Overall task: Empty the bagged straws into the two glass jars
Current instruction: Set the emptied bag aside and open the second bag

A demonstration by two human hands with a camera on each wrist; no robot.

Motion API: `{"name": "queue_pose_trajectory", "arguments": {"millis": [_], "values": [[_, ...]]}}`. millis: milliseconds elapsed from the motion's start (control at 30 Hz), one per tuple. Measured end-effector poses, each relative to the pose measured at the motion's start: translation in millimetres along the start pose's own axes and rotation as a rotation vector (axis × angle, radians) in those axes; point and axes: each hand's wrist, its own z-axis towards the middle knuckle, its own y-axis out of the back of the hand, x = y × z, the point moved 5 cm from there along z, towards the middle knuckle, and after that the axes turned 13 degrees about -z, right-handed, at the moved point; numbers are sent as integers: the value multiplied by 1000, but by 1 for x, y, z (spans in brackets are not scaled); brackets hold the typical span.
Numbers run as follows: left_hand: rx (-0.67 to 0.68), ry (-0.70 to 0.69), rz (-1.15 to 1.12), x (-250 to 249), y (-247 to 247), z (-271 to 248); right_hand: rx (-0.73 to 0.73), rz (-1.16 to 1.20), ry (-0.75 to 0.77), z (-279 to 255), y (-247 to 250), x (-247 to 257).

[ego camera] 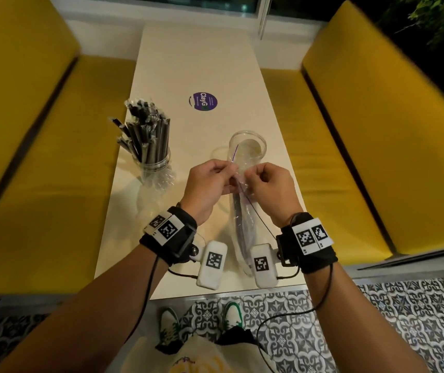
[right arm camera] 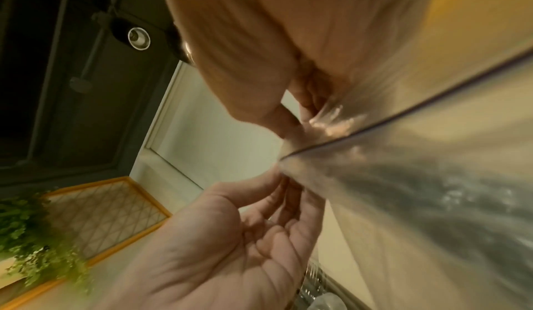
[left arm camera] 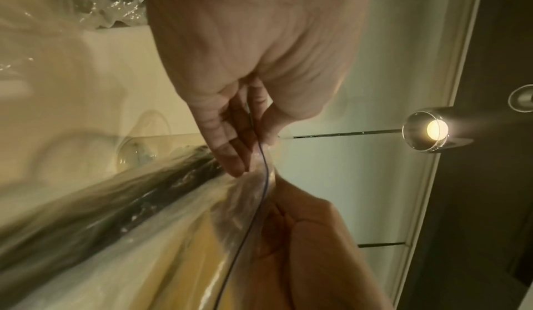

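A clear zip bag (ego camera: 241,227) with several dark straws hangs upright over the near part of the white table (ego camera: 188,63). My left hand (ego camera: 228,172) and right hand (ego camera: 245,174) each pinch one side of its mouth, close together. Just behind the hands stands an empty glass jar (ego camera: 247,146). A second jar (ego camera: 153,162) at the left holds several wrapped black straws (ego camera: 145,130). In the left wrist view my fingers (left arm camera: 228,155) pinch the bag (left arm camera: 138,196) by its blue zip line. In the right wrist view my right hand (right arm camera: 285,178) pinches the bag (right arm camera: 418,189) opposite the left.
A crumpled clear plastic bag (ego camera: 159,181) lies at the foot of the filled jar. A round purple sticker (ego camera: 203,101) marks the table's middle. Yellow benches (ego camera: 40,157) flank both long sides. The table's near edge (ego camera: 228,292) is under my wrists, above a patterned tile floor.
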Motion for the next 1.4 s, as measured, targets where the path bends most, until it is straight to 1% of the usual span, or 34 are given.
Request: {"name": "queue_pose_trajectory", "arguments": {"millis": [133,200,233,300,367,433,500,567,600,667,733,833,900,967,1033,1133,1167,1200,1300,1333,1400], "values": [[-33,46,-93,7,0,0,-113,156,-104,5,5,-15],[-20,70,-100,7,-2,-2,-97,178,-116,7,1,-19],[-12,75,-56,6,-3,-3,-86,188,-114,7,-1,-20],[-17,31,160,6,-2,-5,-81,197,-105,4,-4,-18],[-64,-82,350,3,2,-4,-84,222,-99,3,-5,-17],[-85,-158,353,2,6,-2,-39,220,-112,2,-6,-20],[-66,-157,287,2,6,-3,15,82,-110,2,-9,-25],[-56,-125,217,4,6,-6,33,-16,-85,0,-9,-28],[-63,-102,166,6,7,-6,23,-11,-98,-1,-6,-31],[-89,-16,39,10,10,-7,7,140,-172,-3,2,-35],[-125,80,-51,11,13,-7,32,333,-212,-6,8,-36],[-151,179,-70,12,7,-8,79,446,-234,-12,3,-32],[-147,246,-111,13,0,-13,100,566,-289,-15,-3,-30],[-141,279,-182,11,-1,-15,98,677,-356,-16,0,-32],[-132,292,-124,11,4,-14,65,721,-434,-16,12,-40],[-71,299,82,19,8,-13,56,798,-513,-17,22,-48],[-55,292,146,22,8,-13,72,789,-501,-18,22,-47],[-44,276,185,25,6,-14,99,724,-467,-17,21,-46],[-97,216,241,27,11,-13,209,485,-267,-16,18,-40],[-126,195,246,25,15,-12,216,446,-238,-16,22,-41],[-175,190,238,19,23,-9,153,396,-224,-14,35,-48]]}}
